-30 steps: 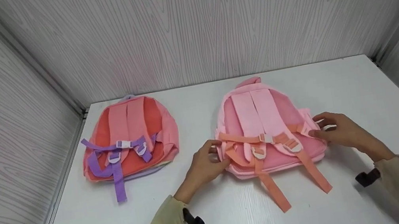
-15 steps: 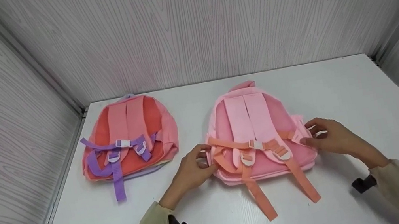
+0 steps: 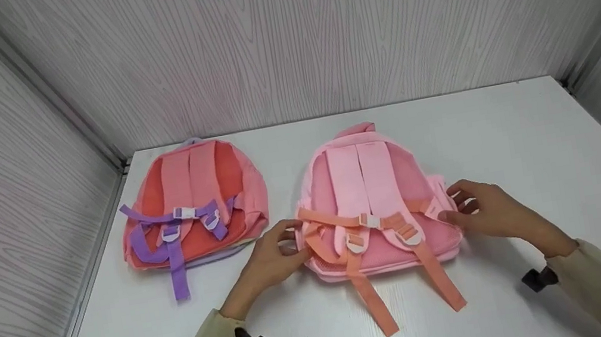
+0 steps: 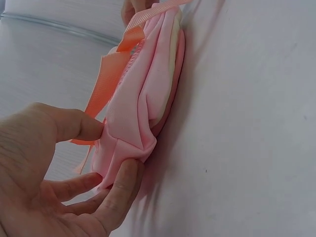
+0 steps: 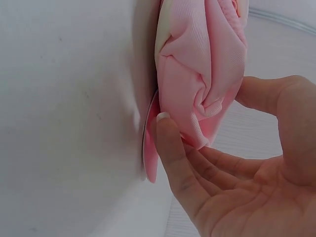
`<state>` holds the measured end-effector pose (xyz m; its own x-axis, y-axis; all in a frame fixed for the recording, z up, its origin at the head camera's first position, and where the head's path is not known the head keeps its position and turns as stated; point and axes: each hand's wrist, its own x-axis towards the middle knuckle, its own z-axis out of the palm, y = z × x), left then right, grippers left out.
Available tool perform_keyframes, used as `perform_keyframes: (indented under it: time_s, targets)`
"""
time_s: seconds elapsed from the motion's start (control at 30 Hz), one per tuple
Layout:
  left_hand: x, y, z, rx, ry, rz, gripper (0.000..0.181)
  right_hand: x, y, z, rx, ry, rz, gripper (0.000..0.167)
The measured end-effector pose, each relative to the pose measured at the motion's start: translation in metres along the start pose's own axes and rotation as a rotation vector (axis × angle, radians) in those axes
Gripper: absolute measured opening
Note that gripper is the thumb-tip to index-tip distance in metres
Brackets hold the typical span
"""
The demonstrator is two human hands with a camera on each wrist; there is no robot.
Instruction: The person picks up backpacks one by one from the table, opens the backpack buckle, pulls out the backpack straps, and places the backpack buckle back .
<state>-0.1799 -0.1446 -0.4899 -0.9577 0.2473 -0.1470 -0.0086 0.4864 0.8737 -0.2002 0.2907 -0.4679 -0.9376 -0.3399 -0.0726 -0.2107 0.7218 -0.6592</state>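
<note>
A pink backpack (image 3: 378,180) lies on the white table with its shoulder straps facing up. Orange webbing (image 3: 375,307) trails from its lower edge, and a white buckle (image 3: 370,221) joins the strap across it. My left hand (image 3: 272,257) grips the bag's left side; in the left wrist view its thumb and fingers pinch the pink side fabric (image 4: 131,113). On the opposite side my right hand (image 3: 488,211) pinches the bag by its side pocket (image 5: 185,94), thumb on one face and fingers on the other. The bag's front is hidden underneath.
To the left a coral-red backpack (image 3: 233,179) with purple straps (image 3: 178,269) lies strap side up on the white table (image 3: 500,137). Grey wood-grained panels (image 3: 315,33) enclose the table at the back and both sides.
Both hands have shifted the pink backpack to the left and slightly toward me, keeping their hold on its sides. The coral-red backpack stays where it was.
</note>
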Motion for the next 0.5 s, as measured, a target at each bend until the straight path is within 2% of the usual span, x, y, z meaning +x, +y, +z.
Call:
perform_keyframes:
  time_s: [0.17, 0.3, 0.5]
  targets:
    - [-0.004, 0.001, -0.005, 0.03, 0.023, -0.051, 0.053, 0.001, -0.004, 0.002, 0.002, 0.005, -0.026, 0.048]
    - [-0.008, 0.002, -0.007, 0.058, 0.052, -0.056, 0.052, 0.003, -0.004, 0.002, 0.005, 0.002, -0.049, 0.045]
    - [-0.012, 0.005, -0.014, 0.075, 0.051, -0.077, 0.052, 0.003, -0.004, -0.005, -0.007, 0.015, -0.053, 0.044]
